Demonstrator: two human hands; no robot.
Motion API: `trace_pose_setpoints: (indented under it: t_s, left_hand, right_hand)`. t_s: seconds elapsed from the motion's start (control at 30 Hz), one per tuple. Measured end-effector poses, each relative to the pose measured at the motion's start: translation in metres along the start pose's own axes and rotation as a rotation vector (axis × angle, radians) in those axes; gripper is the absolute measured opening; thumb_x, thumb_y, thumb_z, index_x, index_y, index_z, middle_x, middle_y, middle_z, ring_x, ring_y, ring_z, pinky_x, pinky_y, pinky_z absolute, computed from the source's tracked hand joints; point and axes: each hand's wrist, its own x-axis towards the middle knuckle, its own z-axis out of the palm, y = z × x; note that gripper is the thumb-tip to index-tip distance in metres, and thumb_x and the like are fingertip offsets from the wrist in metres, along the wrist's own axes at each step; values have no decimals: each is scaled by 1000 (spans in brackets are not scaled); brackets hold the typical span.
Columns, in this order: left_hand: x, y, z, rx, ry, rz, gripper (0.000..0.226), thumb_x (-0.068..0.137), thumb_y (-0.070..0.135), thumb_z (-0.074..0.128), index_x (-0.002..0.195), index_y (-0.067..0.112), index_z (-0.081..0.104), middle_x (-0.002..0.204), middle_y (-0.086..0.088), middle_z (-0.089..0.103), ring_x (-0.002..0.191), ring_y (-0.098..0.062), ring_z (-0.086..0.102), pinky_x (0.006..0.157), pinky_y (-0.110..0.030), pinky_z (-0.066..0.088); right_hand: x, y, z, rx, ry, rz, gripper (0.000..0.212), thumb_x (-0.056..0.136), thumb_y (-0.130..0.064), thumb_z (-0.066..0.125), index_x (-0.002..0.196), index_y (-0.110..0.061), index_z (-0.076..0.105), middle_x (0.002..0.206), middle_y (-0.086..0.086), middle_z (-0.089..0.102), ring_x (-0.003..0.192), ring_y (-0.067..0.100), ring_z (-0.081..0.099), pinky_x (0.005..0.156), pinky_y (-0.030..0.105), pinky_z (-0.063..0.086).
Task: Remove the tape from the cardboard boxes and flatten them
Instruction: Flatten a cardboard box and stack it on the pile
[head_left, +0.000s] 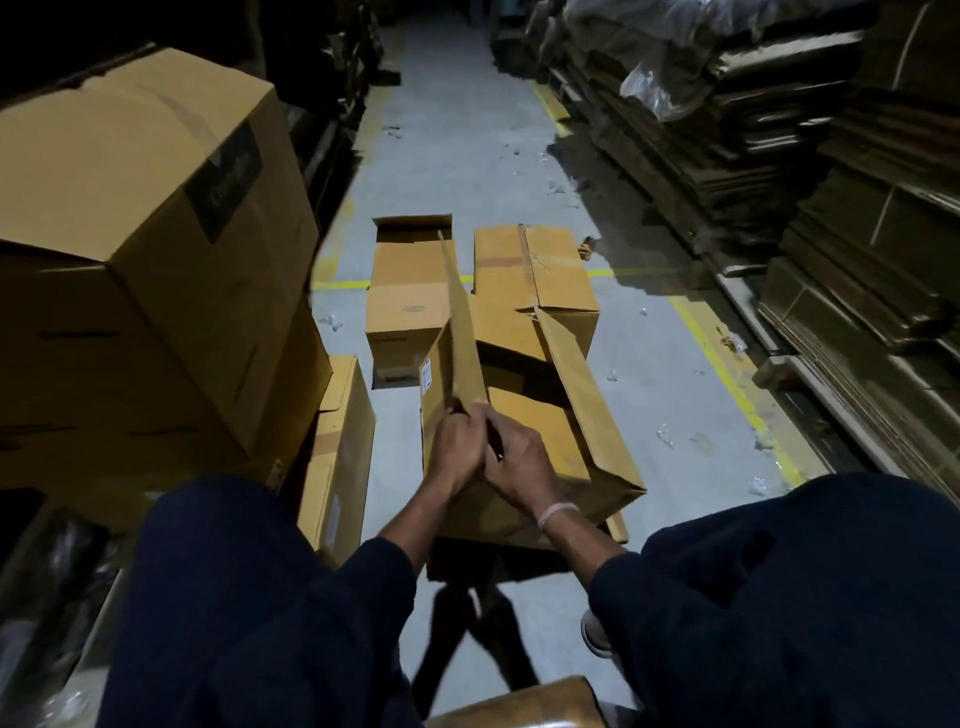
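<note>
An opened brown cardboard box (566, 415) stands on the floor between my knees, its flaps up. One long flap (462, 332) rises upright at its left side. My left hand (457, 447) grips the near lower edge of that flap. My right hand (519, 467) sits right beside it, fingers curled and pinching something at the flap's edge; what it pinches is too small and dark to tell. Two more boxes lie beyond: an open one (405, 306) and a closed one (540, 270) with a tape strip across it.
Large stacked boxes (145, 249) tower at the left, a smaller one (337, 447) beside my left knee. Piles of flattened cardboard (779, 156) line the right side. The grey floor (665, 374) has yellow lines and scattered tape scraps. My dark-trousered knees fill the foreground.
</note>
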Motion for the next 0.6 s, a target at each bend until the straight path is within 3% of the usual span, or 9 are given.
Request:
trace_pose_setpoints:
  t_s: [0.1, 0.17, 0.27, 0.37, 0.5, 0.6]
  left_hand:
    - [12, 13, -16, 48, 99, 57, 50, 111, 37, 40, 71, 14, 60, 75, -6, 62, 65, -16, 57, 54, -28, 35]
    - [20, 25, -27, 113, 148, 132, 55, 111, 40, 41, 61, 17, 49, 62, -3, 51, 56, -17, 48, 51, -30, 28]
    - [26, 38, -38, 163, 202, 239, 58, 110, 43, 43, 59, 17, 45, 58, -2, 48, 54, -21, 49, 49, -31, 29]
    - [20, 52, -39, 196, 184, 311, 60, 110, 39, 46, 54, 21, 40, 52, 4, 42, 46, -9, 44, 45, -27, 27]
    - [19, 44, -34, 67, 75, 328, 61, 110, 31, 51, 49, 22, 42, 38, 11, 43, 35, 0, 45, 42, -12, 29]
    - [19, 22, -34, -101, -18, 227, 52, 110, 33, 50, 62, 15, 61, 52, 7, 63, 48, -1, 63, 51, -14, 45]
  right_hand:
    - [4, 2, -8, -58, -174, 41, 76, 97, -25, 69, 161, -20, 30, 163, 6, 40, 152, 25, 34, 125, 48, 30]
    - [7, -2, -8, -81, -187, 38, 74, 101, -20, 63, 163, -21, 24, 168, 5, 31, 158, 27, 18, 129, 47, 14]
    - [20, -9, -8, -20, -79, -4, 66, 103, -10, 58, 161, -21, 30, 162, 9, 42, 155, 29, 28, 126, 49, 26]
    - [25, -12, -10, 53, -24, -16, 69, 103, -8, 56, 164, -20, 25, 155, 13, 50, 145, 29, 44, 119, 40, 39]
    - [17, -6, -14, 167, -31, 80, 77, 102, -9, 60, 166, -19, 17, 163, 8, 40, 147, 24, 41, 118, 27, 31]
    - [14, 10, -15, 253, -66, 119, 87, 97, -17, 71, 165, -25, 17, 166, 0, 34, 152, 19, 33, 123, 33, 29]
